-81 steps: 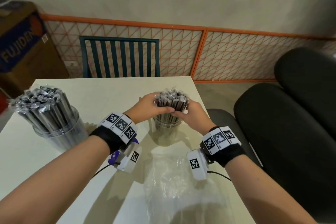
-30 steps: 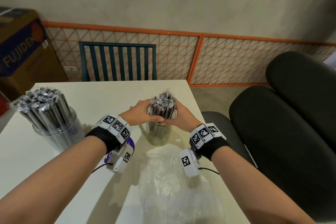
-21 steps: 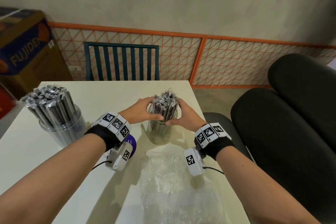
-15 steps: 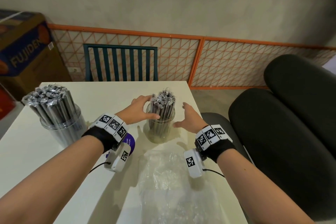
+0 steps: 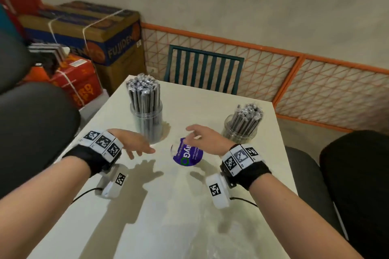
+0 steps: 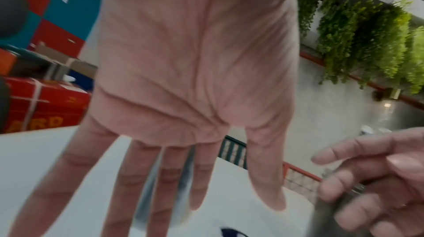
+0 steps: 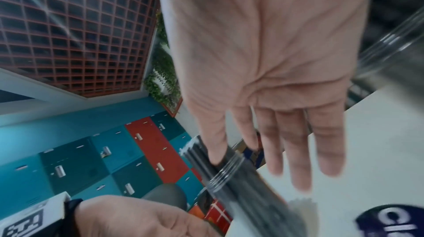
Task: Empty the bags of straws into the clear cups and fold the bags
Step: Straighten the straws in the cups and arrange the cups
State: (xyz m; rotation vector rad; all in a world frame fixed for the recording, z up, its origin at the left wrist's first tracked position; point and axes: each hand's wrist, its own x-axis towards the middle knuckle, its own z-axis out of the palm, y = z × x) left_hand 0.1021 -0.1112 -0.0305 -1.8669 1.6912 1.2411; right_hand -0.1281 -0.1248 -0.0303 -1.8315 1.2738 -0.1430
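Two clear cups stand on the white table, each packed with wrapped dark straws. The left cup [image 5: 147,121] is the fuller one; the right cup [image 5: 240,133] stands near the table's right edge. An emptied clear bag [image 5: 189,206] lies flat toward me, with its purple label [image 5: 188,154] at the far end. My left hand [image 5: 141,149] hovers open in front of the left cup. With its fingers straight, my right hand [image 5: 194,134] hovers just above the label. Neither hand holds anything. In the right wrist view the left cup [image 7: 229,173] shows behind my thumb.
A teal slatted chair [image 5: 203,71] stands at the table's far side, before an orange mesh fence [image 5: 273,73]. Cardboard boxes [image 5: 94,35] are stacked at the back left. Black padded seats [image 5: 35,124] flank the table on both sides.
Both hands have let go of the straw bundle in the right cup and pulled back to the left, over the bag's label. The head view has swung left.
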